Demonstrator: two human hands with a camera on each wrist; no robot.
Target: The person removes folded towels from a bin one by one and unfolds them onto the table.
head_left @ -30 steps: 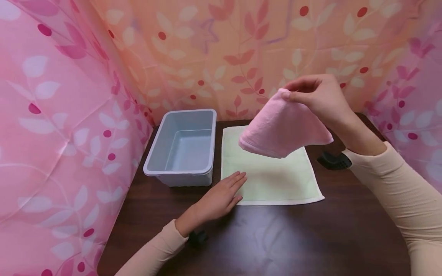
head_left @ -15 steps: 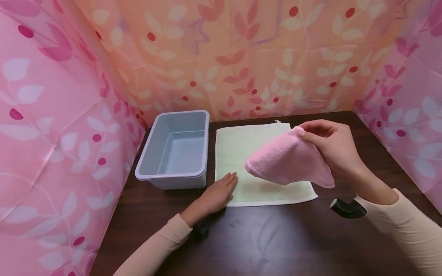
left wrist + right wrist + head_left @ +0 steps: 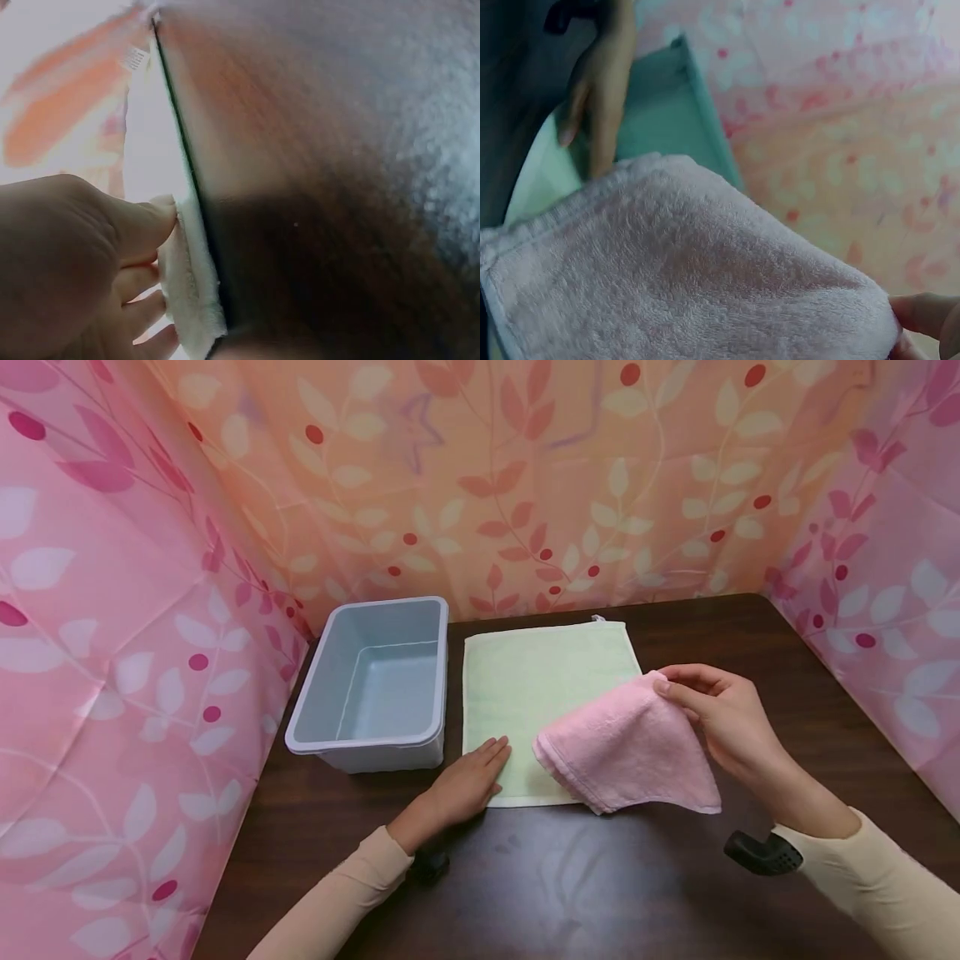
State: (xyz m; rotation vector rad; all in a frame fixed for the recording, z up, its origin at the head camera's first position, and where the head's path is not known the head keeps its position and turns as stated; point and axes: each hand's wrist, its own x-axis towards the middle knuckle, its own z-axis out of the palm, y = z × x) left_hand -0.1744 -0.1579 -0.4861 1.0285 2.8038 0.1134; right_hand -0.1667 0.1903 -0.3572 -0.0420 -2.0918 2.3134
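My right hand [image 3: 731, 718] pinches a small pink towel [image 3: 630, 747] by its top edge between thumb and fingers. From that pinch the towel drapes down to the left, over the right front part of a pale green towel [image 3: 540, 681]. Spread flat on the table, the green towel has its front right corner hidden behind the pink one. My left hand [image 3: 462, 785] rests on the green towel's front left corner with straight fingers; the left wrist view shows its fingertips [image 3: 166, 214] at the hem. In the right wrist view, pink terry cloth [image 3: 675, 277] fills the lower part.
A grey-blue plastic tub [image 3: 386, 739] with nothing inside stands left of the green towel, close to my left hand. The dark wooden table [image 3: 585, 893] meets a floral curtain [image 3: 525, 485] at the back, and more curtain hangs at both sides.
My right hand has come down and nearer with the pink towel, which now hangs lower over the green towel's front right part. The left hand stays on the green towel.
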